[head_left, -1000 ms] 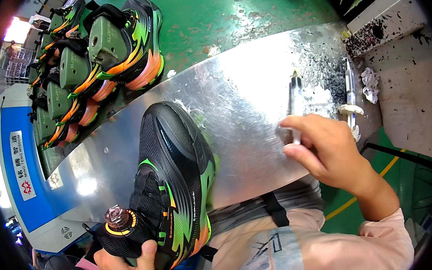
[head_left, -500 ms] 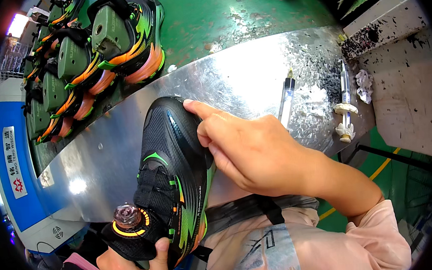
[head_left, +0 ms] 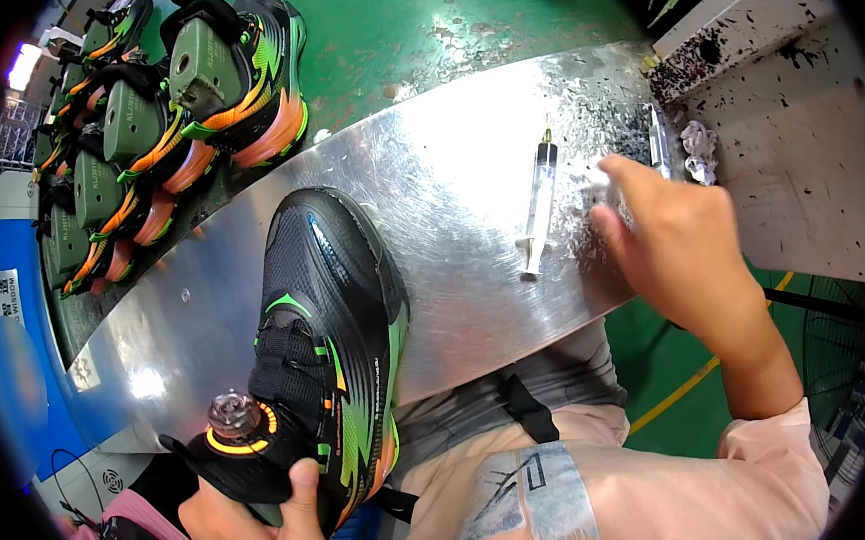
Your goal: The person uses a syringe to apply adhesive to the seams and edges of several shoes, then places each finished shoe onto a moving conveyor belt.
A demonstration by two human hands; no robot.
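Note:
My left hand (head_left: 260, 528) is closed around the collar end of a black sports shoe (head_left: 322, 268) trimmed in green and orange. The shoe's toe points away from me over the metal tabletop, and a clear dial with an orange ring (head_left: 234, 416) sits on its tongue. Off to the right, my right hand (head_left: 681, 243) is empty, with index finger and thumb apart. Just left of it lies a syringe (head_left: 541, 192) with a dark tip end. A second syringe (head_left: 657, 144) lies beyond the hand, which hides its lower part.
Several similar shoes with green lasts (head_left: 203, 65) stand in rows on the green surface at the far left. Crumpled white paper (head_left: 700, 151) lies beside a stained pale panel (head_left: 774, 126) at right. The metal tabletop (head_left: 450, 239) has dark smears near that panel.
My right hand has left the shoe's toe and moved right toward the syringes, its fingers now apart. My left hand keeps its hold on the shoe. The whole view has shifted slightly.

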